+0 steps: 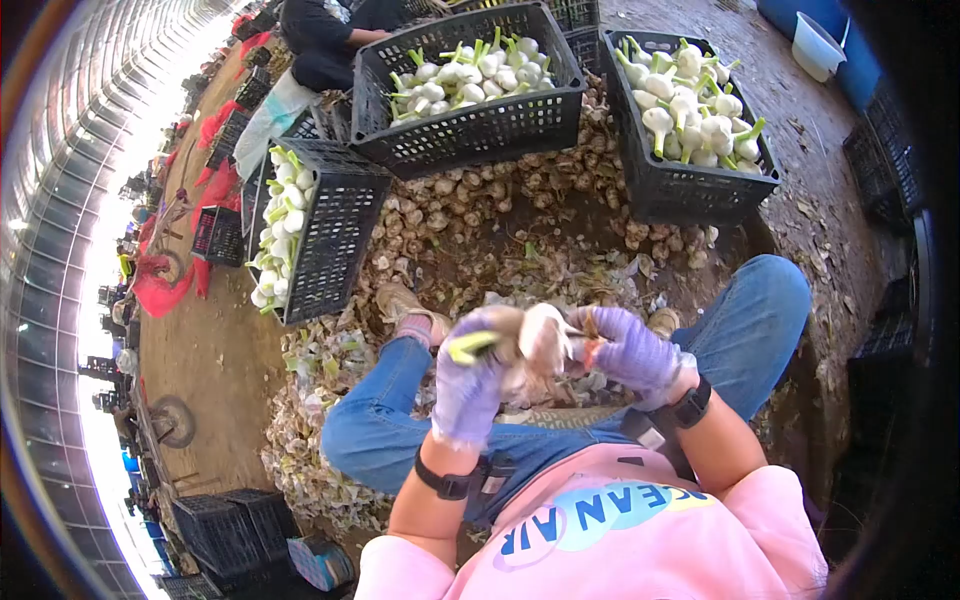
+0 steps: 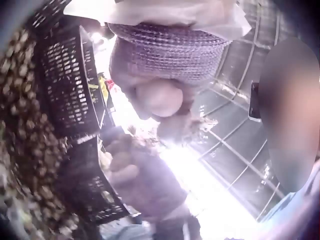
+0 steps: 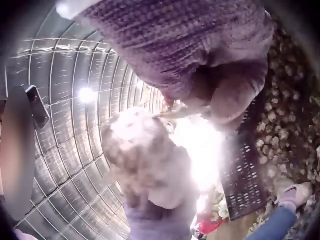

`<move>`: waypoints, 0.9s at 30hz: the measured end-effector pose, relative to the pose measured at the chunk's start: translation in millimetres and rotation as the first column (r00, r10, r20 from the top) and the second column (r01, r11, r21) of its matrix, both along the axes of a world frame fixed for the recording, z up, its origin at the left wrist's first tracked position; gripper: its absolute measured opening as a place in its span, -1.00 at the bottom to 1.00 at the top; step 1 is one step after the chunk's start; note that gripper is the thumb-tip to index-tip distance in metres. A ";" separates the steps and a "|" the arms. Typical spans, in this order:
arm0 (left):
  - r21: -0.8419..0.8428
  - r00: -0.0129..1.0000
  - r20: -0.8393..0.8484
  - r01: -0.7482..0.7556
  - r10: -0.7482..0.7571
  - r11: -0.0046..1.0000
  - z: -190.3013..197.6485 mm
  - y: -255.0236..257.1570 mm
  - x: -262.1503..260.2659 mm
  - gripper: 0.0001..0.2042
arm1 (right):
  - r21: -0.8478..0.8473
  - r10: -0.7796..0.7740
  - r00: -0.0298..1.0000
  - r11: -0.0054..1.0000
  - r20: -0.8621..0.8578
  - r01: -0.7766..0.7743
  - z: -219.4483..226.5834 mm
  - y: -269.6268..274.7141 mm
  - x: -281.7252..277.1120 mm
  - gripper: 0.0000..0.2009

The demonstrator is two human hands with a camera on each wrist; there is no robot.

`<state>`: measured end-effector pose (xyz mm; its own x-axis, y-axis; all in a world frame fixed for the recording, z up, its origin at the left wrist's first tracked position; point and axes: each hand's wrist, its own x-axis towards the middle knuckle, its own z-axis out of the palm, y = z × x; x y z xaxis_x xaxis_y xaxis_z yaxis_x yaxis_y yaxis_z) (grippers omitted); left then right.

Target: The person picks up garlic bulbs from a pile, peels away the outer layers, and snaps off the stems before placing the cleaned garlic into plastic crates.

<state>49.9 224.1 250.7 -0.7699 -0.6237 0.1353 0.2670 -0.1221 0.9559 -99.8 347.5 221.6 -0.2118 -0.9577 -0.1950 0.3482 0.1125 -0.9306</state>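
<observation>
My left hand (image 1: 468, 375), in a lavender knitted glove, grips a garlic bulb (image 1: 543, 340) above my lap. Its cut green stem (image 1: 472, 346) pokes out between the fingers. At the bulb's other end my right hand (image 1: 637, 352), gloved alike, has curled fingers and pinches a thin brownish strip; cannot tell whether it is skin or a tool. In the left wrist view the bulb is blurred between both hands. From the right wrist, the pale bulb (image 3: 134, 127) shows in glare, held by the left hand (image 3: 162, 200) beneath it.
Three black crates (image 1: 470, 145) of trimmed white garlic bulbs (image 1: 690, 110) stand in an arc ahead. Untrimmed brownish garlic (image 1: 440, 205) covers the ground between them. Peelings (image 1: 320, 450) lie around my crossed legs. Another person (image 1: 325, 40) sits beyond the crates; stacked crates (image 1: 235, 540) stand behind left.
</observation>
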 end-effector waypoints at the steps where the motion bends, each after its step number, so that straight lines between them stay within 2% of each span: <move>1: 0.355 0.993 -0.037 -0.091 0.111 0.930 -1.9 1.7 -2.2 -0.76 | -0.054 0.010 0.975 0.999 0.220 0.002 -1.3 3.6 6.0 -0.75; 2: 0.418 0.992 -0.058 -0.077 0.111 0.905 -11.7 -1.9 -5.0 -0.70 | -0.067 0.015 0.977 0.998 0.215 -0.001 6.2 4.9 8.3 -0.75; 3: 0.434 0.982 -0.109 -0.095 0.157 0.896 -7.4 3.9 -7.6 -0.67 | -0.154 -0.054 0.917 0.980 0.395 0.125 20.4 6.9 11.8 -0.74; 4: 0.437 0.987 -0.109 -0.059 0.118 0.898 -14.9 3.4 -6.6 -0.64 | -0.216 -0.100 0.819 0.940 0.565 0.264 29.6 9.3 12.4 -0.73; 5: 0.438 0.991 -0.110 -0.019 0.075 0.899 -23.4 2.6 -5.0 -0.62 | -0.352 -0.069 0.724 0.839 0.687 0.414 27.6 6.2 7.3 -0.76; 6: 0.428 0.991 -0.116 -0.010 0.065 0.904 -22.2 7.1 -4.2 -0.62 | -0.391 -0.090 0.684 0.763 0.724 0.515 38.1 8.5 -0.8 -0.77; 7: 0.420 0.992 -0.074 -0.065 0.105 0.905 -20.0 11.5 -3.9 -0.66 | -0.421 -0.102 0.640 0.673 0.761 0.608 48.6 11.6 -9.1 -0.78; 8: 0.409 0.989 -0.034 -0.119 0.146 0.905 -17.2 15.5 -3.6 -0.70 | -0.364 -0.295 0.695 0.683 0.655 0.633 50.0 18.3 -18.2 -0.74; 9: 0.398 0.990 -0.041 -0.108 0.136 0.911 -14.9 19.7 -1.9 -0.70 | -0.348 -0.407 0.780 0.727 0.475 0.592 37.6 16.4 -28.5 -0.70; 11: 0.431 0.974 -0.015 -0.198 0.226 0.880 -10.6 24.7 0.0 -0.71 | -0.399 -0.385 0.913 0.822 0.137 0.407 26.6 18.2 -16.3 -0.64; 12: 0.434 0.980 0.001 -0.178 0.197 0.883 -9.4 24.6 -0.5 -0.70 | -0.410 -0.522 0.782 0.831 -0.341 0.376 33.1 23.2 2.7 -0.53; 13: 0.432 0.982 -0.009 -0.167 0.189 0.886 -6.7 26.0 -1.8 -0.70 | -0.599 -0.553 0.747 0.756 -0.369 0.264 34.5 17.5 9.0 -0.44; 15: 0.369 0.991 0.042 -0.133 0.126 0.920 -0.9 30.9 -3.3 -0.67 | -0.563 -0.611 0.443 0.787 -0.656 0.252 40.9 22.4 22.8 -0.45; 16: 0.339 0.993 0.081 -0.106 0.083 0.935 1.0 32.2 -2.1 -0.65 | -0.605 -0.633 0.440 0.764 -0.637 0.225 38.8 19.5 26.1 -0.60; 17: 0.345 0.993 0.087 -0.102 0.077 0.933 1.7 31.5 0.3 -0.65 | -0.598 -0.631 0.440 0.767 -0.638 0.233 33.9 21.5 25.1 -0.60; 18: 0.303 0.997 0.072 -0.061 0.042 0.951 3.2 29.3 1.7 -0.66 | -0.520 -0.536 0.766 0.794 -0.354 0.316 28.6 24.3 20.2 -0.69; 19: 0.261 0.998 0.058 -0.022 0.007 0.965 6.6 27.9 2.4 -0.66 | -0.417 -0.378 0.925 0.837 0.030 0.355 24.9 23.3 16.8 -0.78; 20: 0.246 0.997 0.064 0.023 -0.040 0.969 12.1 27.7 1.0 -0.66 | -0.417 -0.452 0.875 0.772 0.170 0.480 24.0 16.2 13.9 -0.89; 21: 0.254 0.997 0.061 0.031 -0.048 0.967 11.2 22.8 -2.0 -0.66 | -0.371 -0.360 0.800 0.744 0.480 0.556 34.2 16.8 7.4 -0.90; 23: 0.252 0.993 -0.015 0.115 -0.115 0.961 7.0 14.7 -8.8 -0.68 | -0.117 -0.565 0.604 0.669 0.563 0.734 36.9 21.8 -15.1 -0.92; 24: 0.289 0.996 -0.044 0.086 -0.076 0.953 9.2 14.3 -13.5 -0.68 | -0.150 -0.581 0.661 0.687 0.475 0.711 33.9 24.3 -25.3 -0.80; 25: 0.300 0.995 -0.048 0.093 -0.083 0.950 10.0 11.3 -17.7 -0.68 | -0.145 -0.591 0.658 0.683 0.466 0.716 31.1 23.1 -24.7 -0.80; 26: 0.308 0.999 -0.022 0.048 -0.043 0.950 10.1 7.4 -22.1 -0.68 | -0.259 -0.592 0.771 0.726 0.234 0.637 30.0 21.0 -18.9 -0.71; 27: 0.315 1.000 0.012 -0.008 0.004 0.949 9.2 3.8 -24.8 -0.67 | -0.342 -0.562 0.827 0.780 -0.011 0.525 26.3 19.6 -12.4 -0.62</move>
